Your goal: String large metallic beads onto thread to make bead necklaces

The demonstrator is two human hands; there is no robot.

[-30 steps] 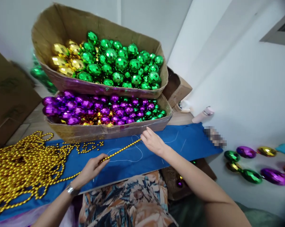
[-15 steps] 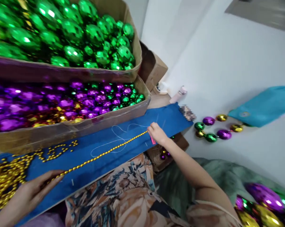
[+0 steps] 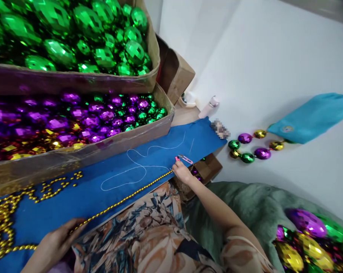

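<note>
A strand of small gold beads stretches in a straight diagonal between my two hands, above the blue cloth near its front edge. My left hand is closed round it at lower left, and the strand continues behind that hand toward the bead pile. My right hand pinches the far end of the strand. Pink-handled thread snips are at my right fingertips; whether the fingers grip them or only touch them, I cannot tell. White thread runs in loose loops on the blue cloth behind the strand.
A heap of gold bead strands lies at left. Behind the cloth stand cardboard boxes of purple beads and green beads. A needle-like thin line and a pink bottle are farther right. Large beads fill a green sack.
My right hand has moved down and toward me with the strand end, uncovering more of the pink snips. The left hand has shifted right, and the strand now lies closer to the front edge.
</note>
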